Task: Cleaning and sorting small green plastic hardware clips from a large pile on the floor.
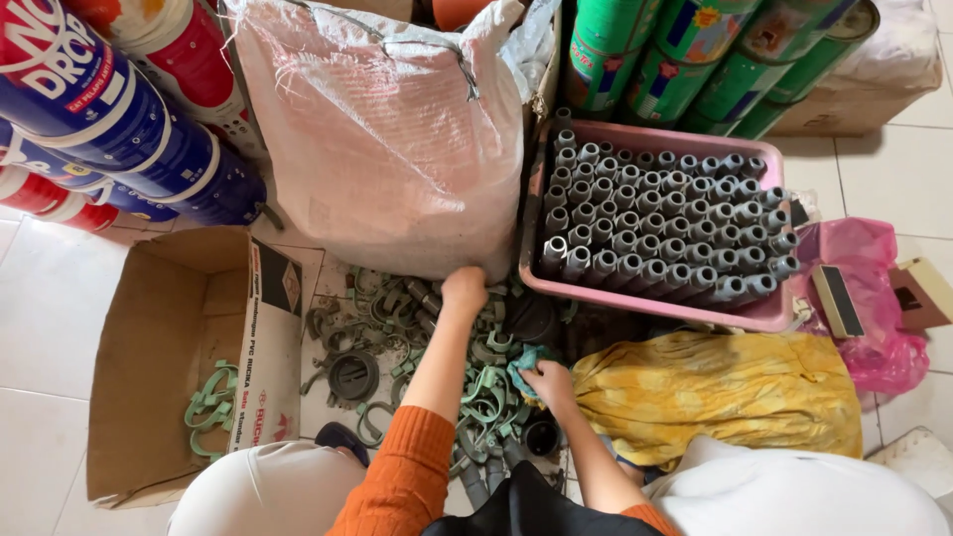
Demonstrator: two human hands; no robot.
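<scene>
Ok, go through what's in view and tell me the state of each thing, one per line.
Cardboard box: open, a few green clamps inside.
Pink tray: packed with upright grey pipe fittings.
White sack: full, tied shut.
Left hand: reaching into the clamp pile.
Right hand: gripping a teal cloth.

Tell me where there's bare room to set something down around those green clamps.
Free: most of the cardboard box floor, left of the clamp pile, holding only a few green clamps; also white floor tiles left of the box. Crowded: between the box and yellow cloth, where the left hand and right hand work, and the pink tray, packed with grey fittings.
</scene>
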